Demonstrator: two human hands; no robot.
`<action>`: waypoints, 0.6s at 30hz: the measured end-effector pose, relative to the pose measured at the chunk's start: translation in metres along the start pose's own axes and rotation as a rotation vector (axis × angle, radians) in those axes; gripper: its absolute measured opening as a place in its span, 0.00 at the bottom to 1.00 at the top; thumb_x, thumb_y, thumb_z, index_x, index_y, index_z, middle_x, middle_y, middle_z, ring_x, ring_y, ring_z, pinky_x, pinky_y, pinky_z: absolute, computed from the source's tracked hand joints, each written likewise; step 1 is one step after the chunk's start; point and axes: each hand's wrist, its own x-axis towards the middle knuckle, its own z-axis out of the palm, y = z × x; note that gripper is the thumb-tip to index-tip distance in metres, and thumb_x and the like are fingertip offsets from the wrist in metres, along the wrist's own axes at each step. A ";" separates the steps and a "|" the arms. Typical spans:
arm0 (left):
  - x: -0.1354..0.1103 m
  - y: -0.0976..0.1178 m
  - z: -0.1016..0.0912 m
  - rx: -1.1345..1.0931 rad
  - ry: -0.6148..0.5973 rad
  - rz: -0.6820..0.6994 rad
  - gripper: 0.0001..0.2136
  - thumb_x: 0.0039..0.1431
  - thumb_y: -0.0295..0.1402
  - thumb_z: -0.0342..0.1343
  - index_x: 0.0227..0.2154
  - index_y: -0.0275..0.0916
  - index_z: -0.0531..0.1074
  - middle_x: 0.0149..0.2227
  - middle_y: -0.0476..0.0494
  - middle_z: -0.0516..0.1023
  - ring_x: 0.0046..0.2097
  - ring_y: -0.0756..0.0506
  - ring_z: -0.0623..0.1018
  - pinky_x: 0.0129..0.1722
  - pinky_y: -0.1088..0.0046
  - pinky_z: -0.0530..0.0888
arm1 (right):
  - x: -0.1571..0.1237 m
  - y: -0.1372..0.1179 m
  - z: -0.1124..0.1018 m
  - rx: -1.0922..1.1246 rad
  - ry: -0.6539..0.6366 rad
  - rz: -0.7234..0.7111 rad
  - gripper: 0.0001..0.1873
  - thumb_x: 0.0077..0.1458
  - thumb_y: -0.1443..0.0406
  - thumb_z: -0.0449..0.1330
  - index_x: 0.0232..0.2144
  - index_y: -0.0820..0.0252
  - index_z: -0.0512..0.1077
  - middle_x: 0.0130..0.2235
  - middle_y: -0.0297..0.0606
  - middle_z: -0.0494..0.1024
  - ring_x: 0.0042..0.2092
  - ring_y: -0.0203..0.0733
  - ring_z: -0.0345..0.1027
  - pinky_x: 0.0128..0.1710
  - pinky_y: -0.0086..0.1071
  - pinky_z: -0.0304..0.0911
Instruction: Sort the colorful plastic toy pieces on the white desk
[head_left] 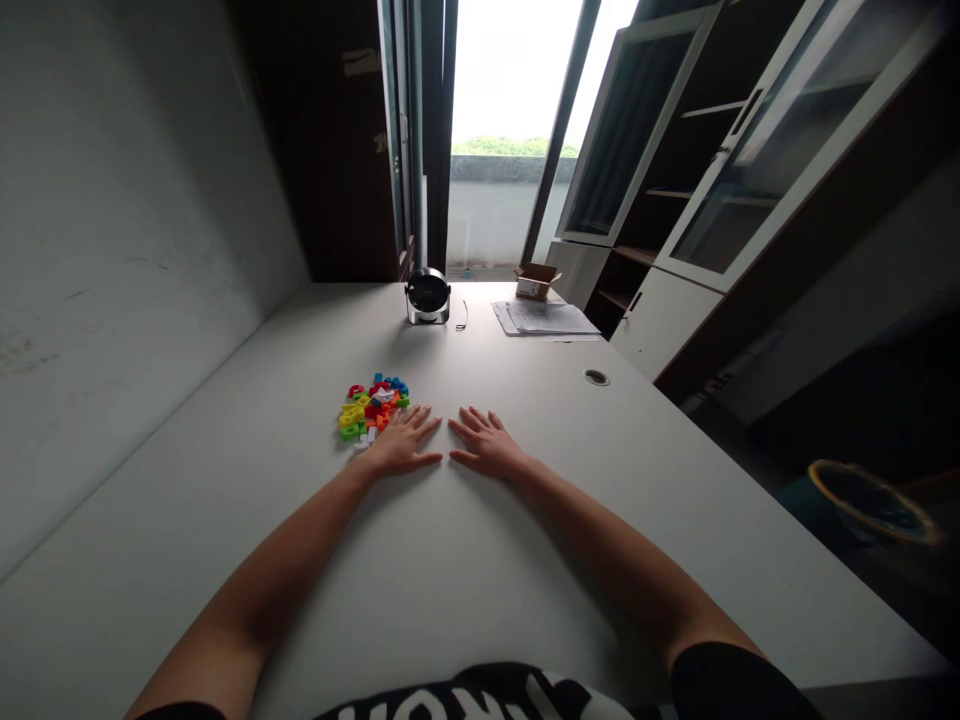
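White counter point(525, 520) fills the room by a bright window. Both hands lie flat, fingers spread and holding nothing. Left hand point(401, 445) touches a pile of colored blocks point(373, 405); right hand point(489, 446) rests just beside it.

An office: white desk point(525, 560), glass-fronted cabinets point(705, 170), stacked papers point(544, 318).

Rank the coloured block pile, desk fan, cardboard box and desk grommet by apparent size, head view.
1. coloured block pile
2. desk fan
3. cardboard box
4. desk grommet
Fan and box sit farther off, so true sizes are unsure.
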 end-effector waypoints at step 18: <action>0.011 -0.126 -0.053 -0.203 0.369 -0.676 0.22 0.63 0.45 0.47 0.52 0.36 0.73 0.58 0.34 0.74 0.60 0.38 0.71 0.62 0.58 0.63 | -0.001 0.002 0.002 0.026 0.050 0.014 0.35 0.66 0.44 0.48 0.69 0.48 0.56 0.72 0.42 0.49 0.73 0.54 0.38 0.70 0.53 0.35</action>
